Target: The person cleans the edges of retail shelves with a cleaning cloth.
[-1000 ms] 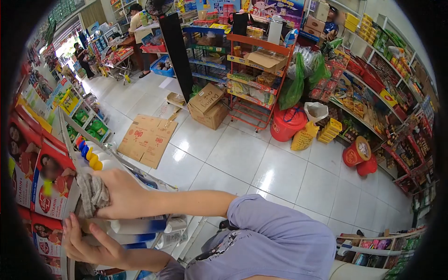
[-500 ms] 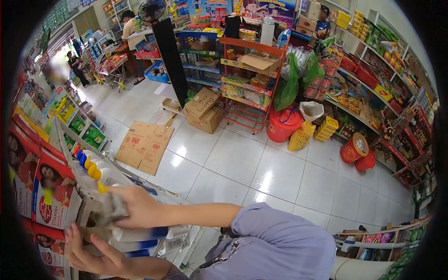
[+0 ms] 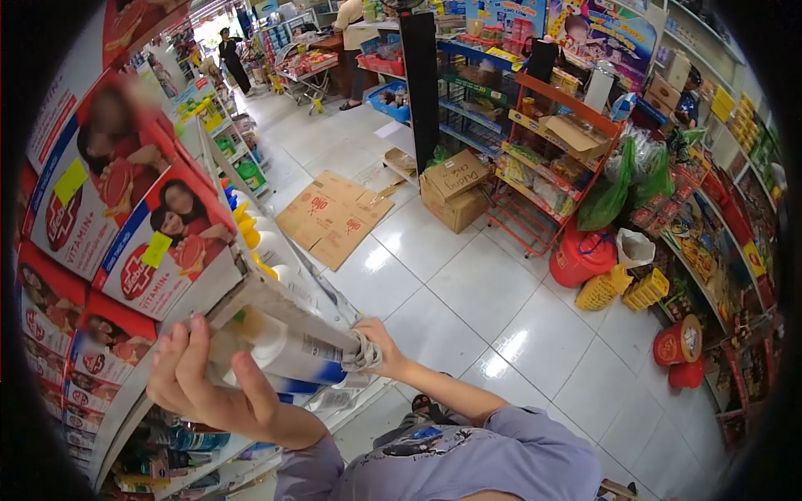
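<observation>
My right hand (image 3: 380, 342) is closed around a bunched grey cloth (image 3: 361, 352), beside the white shelf's front edge and the bottles. My left hand (image 3: 213, 380) has its fingers stretched out, their tips touching the white shelf frame (image 3: 238, 301) below the red display panels. Between the two hands stand white bottles (image 3: 288, 346) with blue labels. Behind the frame, more bottles (image 3: 271, 250) show yellow and blue tops. The Lifebuoy panel (image 3: 167, 246) carries a yellow-green tag and is nearest my left hand.
Flattened cardboard (image 3: 334, 217) lies on the tiled floor. Farther off are cardboard boxes (image 3: 455, 192), an orange rack (image 3: 547, 142) and a red bucket (image 3: 581, 259). Stocked shelves (image 3: 718, 217) line the right side. People stand at the back.
My right hand has moved the grey cloth right, away from my left hand, toward the shelf's front edge. The view has turned left, showing more of the red panels.
</observation>
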`<action>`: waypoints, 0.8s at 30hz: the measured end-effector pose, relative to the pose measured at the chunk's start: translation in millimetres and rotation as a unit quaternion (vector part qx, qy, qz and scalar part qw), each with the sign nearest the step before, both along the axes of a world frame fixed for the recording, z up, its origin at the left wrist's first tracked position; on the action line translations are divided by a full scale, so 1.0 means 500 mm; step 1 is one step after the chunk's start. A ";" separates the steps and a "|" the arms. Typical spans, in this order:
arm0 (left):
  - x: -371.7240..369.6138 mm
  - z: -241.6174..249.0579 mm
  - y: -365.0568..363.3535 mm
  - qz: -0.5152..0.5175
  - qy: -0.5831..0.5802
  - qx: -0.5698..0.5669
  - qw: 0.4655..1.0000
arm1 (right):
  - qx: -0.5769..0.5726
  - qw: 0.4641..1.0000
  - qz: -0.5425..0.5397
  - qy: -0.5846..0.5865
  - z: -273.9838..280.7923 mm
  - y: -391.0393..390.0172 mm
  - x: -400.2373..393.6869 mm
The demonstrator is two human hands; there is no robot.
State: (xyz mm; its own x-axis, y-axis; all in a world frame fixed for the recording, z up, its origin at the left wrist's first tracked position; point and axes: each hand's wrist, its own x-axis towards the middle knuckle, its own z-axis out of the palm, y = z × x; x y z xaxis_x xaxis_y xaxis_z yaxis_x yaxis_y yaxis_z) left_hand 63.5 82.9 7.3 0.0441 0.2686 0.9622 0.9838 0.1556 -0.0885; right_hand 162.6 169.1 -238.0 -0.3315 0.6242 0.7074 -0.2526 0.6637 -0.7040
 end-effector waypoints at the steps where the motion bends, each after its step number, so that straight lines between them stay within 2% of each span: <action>1: -0.002 0.001 -0.001 0.004 0.012 -0.004 1.000 | 0.010 1.000 -0.012 -0.012 -0.003 -0.004 0.005; 4: -0.003 0.002 -0.001 0.003 0.024 -0.006 1.000 | 0.003 0.998 -0.063 -0.011 -0.058 -0.024 0.009; 8: -0.002 -0.001 0.006 0.002 0.025 0.008 1.000 | -0.060 0.996 -0.044 -0.052 -0.187 -0.043 0.016; 10: -0.003 -0.004 0.007 -0.003 0.012 0.016 1.000 | -0.057 0.977 -0.074 -0.193 -0.300 -0.040 0.018; 12: -0.002 -0.008 0.010 -0.003 0.004 0.026 1.000 | -0.068 0.971 -0.047 -0.223 -0.374 -0.036 0.031; 14: -0.002 -0.011 0.014 -0.003 -0.004 0.038 0.999 | -0.077 0.964 -0.019 -0.252 -0.352 -0.029 0.030; 15: -0.003 -0.012 0.016 -0.010 -0.007 0.050 0.999 | -0.096 0.972 -0.031 -0.211 -0.340 -0.033 0.023; 17: -0.002 -0.013 0.020 -0.015 -0.010 0.054 0.998 | -0.121 0.977 -0.040 -0.170 -0.243 -0.045 0.016; 19: 0.004 -0.016 0.026 -0.017 -0.026 0.083 0.996 | -0.135 0.988 0.009 -0.069 -0.121 -0.031 0.021; 20: 0.005 -0.017 0.029 -0.015 -0.028 0.079 0.996 | -0.139 0.988 0.010 -0.071 -0.095 -0.031 0.025; 24: 0.005 -0.017 0.034 -0.033 -0.036 0.107 0.993 | -0.148 0.984 -0.019 -0.101 -0.084 -0.034 0.016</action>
